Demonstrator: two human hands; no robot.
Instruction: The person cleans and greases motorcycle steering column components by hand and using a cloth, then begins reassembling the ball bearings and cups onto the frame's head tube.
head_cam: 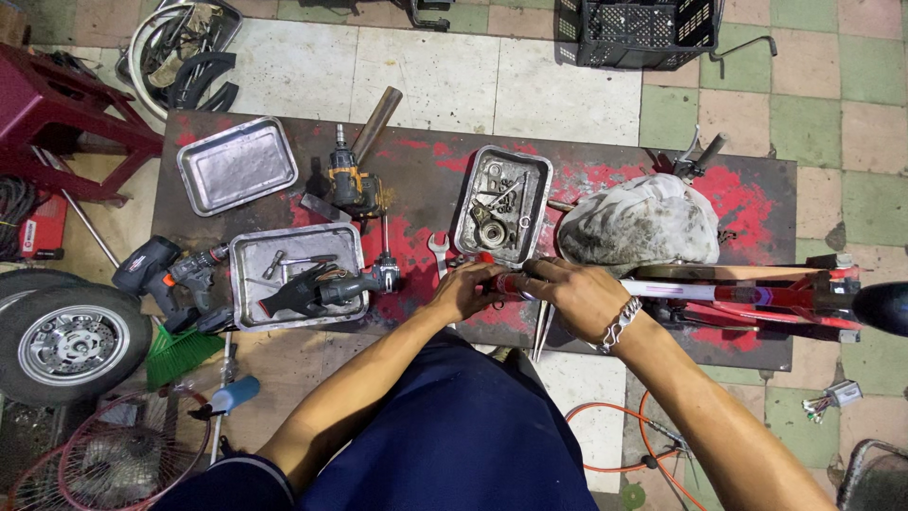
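Where 2 hands meet, left hand (465,291), right hand (577,295), seemingly gripping red frame (719,295)

I see a red frame (728,293) lying flat along the worktop's near edge, stretching rightward from my two grips. Its slim red tube end (506,284) sits between my left grip (463,291) and right grip (577,293), both closed around it. Its far end carries dark fittings.

red part (515,284) under hands (530,289), wheel (66,341) cropped
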